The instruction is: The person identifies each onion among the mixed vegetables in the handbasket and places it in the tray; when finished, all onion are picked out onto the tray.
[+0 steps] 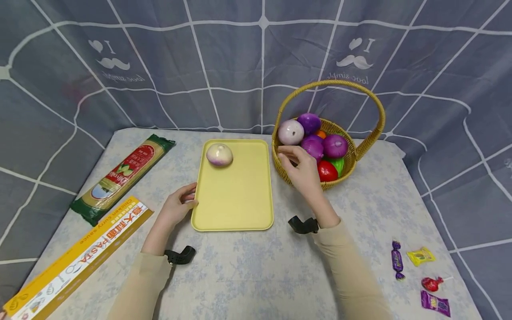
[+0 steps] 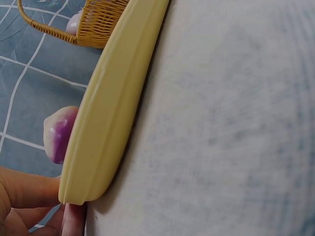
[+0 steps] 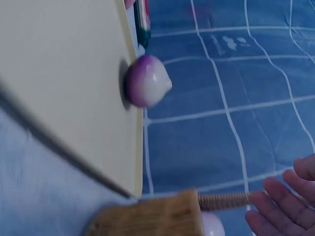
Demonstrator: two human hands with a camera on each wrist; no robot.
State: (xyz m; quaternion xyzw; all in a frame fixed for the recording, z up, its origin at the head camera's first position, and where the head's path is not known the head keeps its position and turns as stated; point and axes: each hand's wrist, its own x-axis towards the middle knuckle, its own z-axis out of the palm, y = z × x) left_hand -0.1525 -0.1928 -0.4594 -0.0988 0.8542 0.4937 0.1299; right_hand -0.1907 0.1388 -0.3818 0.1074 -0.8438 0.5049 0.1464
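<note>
A yellow tray (image 1: 232, 186) lies on the table, with a glossy white-and-purple turnip-like vegetable (image 1: 219, 154) near its far left corner. My left hand (image 1: 178, 206) grips the tray's left edge; in the left wrist view, fingers (image 2: 34, 191) meet the rim and one fingertip shows at its underside. Over the near left rim of a wicker basket (image 1: 356, 153), my right hand (image 1: 302, 171) hovers with loosely bent fingers and nothing in them. Inside the basket are several purple onions (image 1: 335, 146), a white-and-purple round vegetable (image 1: 290, 132) and a red tomato-like one (image 1: 327, 171).
A green-ended pasta packet (image 1: 124, 178) and a long yellow-and-white pasta box (image 1: 80, 260) lie on the left. Several wrapped sweets, including a purple one (image 1: 397, 260) and a red lollipop (image 1: 432, 283), are at the near right. The basket's tall handle (image 1: 330, 82) arches upward. Grey-blue curtains surround the table.
</note>
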